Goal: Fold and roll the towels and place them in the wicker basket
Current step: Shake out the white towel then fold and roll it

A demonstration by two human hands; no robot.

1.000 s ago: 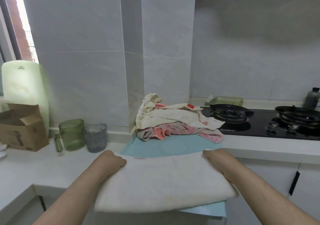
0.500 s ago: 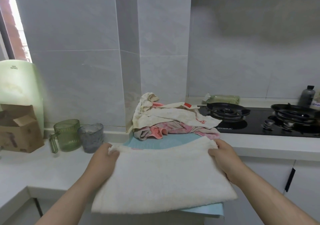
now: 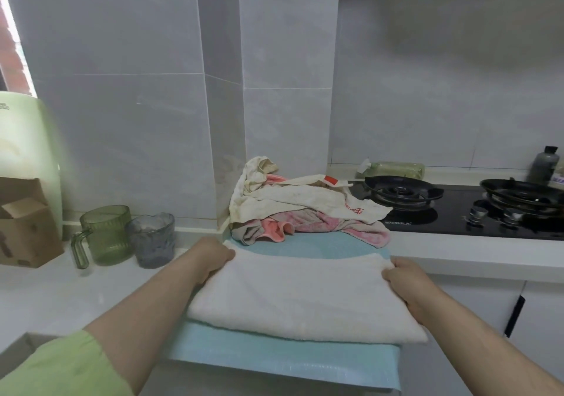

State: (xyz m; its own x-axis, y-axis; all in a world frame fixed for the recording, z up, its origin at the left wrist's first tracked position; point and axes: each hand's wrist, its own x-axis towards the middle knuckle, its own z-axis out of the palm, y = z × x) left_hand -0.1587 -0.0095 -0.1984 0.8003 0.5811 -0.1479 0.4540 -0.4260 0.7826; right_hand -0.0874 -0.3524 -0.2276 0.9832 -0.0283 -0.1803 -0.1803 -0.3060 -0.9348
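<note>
Barely under way: gripped far corners of the folded towel, lower centre on the mat, left hand and right hand both curled round cloth. Yet to roll it, tackle the heap behind, find any basket.

Blurred pale-green object, perhaps an appliance, cropped at left.

Folded white towel on mat, crumpled pile behind
</note>
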